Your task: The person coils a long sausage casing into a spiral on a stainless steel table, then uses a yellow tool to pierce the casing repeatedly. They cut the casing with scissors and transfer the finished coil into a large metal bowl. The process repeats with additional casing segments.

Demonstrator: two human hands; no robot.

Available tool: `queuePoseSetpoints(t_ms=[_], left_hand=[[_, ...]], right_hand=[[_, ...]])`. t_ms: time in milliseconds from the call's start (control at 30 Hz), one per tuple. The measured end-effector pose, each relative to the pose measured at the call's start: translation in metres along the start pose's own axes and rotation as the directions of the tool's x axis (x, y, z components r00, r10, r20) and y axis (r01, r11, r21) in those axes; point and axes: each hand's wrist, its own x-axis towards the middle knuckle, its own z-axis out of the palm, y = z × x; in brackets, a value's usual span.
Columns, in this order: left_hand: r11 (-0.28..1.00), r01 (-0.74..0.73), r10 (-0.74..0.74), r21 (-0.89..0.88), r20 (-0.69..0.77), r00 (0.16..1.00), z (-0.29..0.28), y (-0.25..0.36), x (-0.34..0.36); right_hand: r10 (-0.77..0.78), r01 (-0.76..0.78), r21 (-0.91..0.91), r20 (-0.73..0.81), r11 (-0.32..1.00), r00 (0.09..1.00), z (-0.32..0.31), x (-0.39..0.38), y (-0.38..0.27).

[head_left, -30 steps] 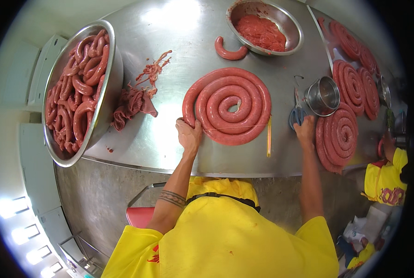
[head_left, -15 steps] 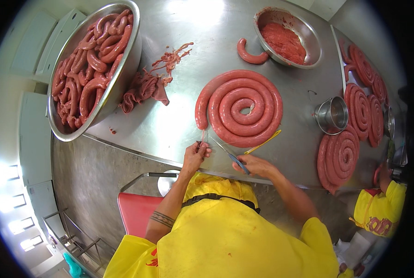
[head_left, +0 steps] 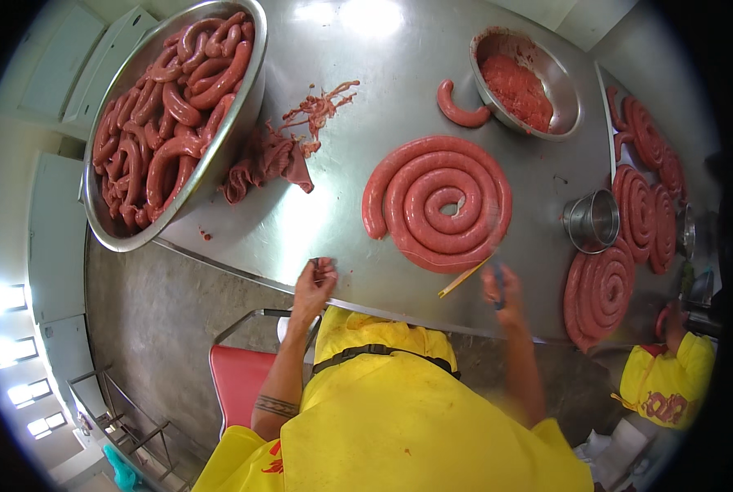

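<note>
At the table's front edge my left hand (head_left: 313,287) is closed, fingertips pinched together around something small and dark that I cannot make out. My right hand (head_left: 506,299) grips scissors (head_left: 500,287) by their blue handles; hand and blades are blurred by motion. Ahead of both hands lies a long raw sausage (head_left: 407,246) coiled in a flat spiral, its outer end at the left. A narrow yellow stick (head_left: 463,279) rests against the spiral's near edge, left of my right hand. Thin pale string runs near the coil's lower edge.
A big metal tub (head_left: 255,90) of short sausages stands at the left, beside a dark red cloth (head_left: 268,168) and casing scraps (head_left: 321,111). Farther right are a curved sausage (head_left: 461,111), a bowl of ground meat (head_left: 571,127), a small metal pail (head_left: 592,221), more coils (head_left: 600,295) and another person (head_left: 666,377).
My left hand has drawn back left, away from the sausage end; the string hanging there is gone. The scissors have swung right and upright with my right hand. The whole view has shifted slightly.
</note>
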Motion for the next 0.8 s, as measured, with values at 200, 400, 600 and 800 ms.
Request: queuePoseSetpoints(t_ms=[200,400,600,800], left_hand=[[0.961,-0.275,0.271,-0.023,0.268,0.925,-0.039,0.109,0.105],[0.526,-0.23,0.261,0.819,0.102,0.96,-0.048,0.171,0.288],[0.576,-0.587,0.579,0.569,0.223,0.784,-0.025,0.149,0.339],[0.564,-0.777,0.64,0.28,0.447,0.625,0.092,0.138,0.288]], right_hand=[[-0.358,-0.125,-0.699,-0.502,0.704,0.787,-0.128,0.002,0.06],[-0.564,-0.459,-0.803,-0.594,0.379,0.573,-0.155,0.021,0.068],[-0.526,0.11,-0.646,-0.497,0.755,0.69,0.022,0.014,0.067],[-0.553,-0.243,-0.749,-0.632,0.617,0.543,0.069,0.003,0.109]])
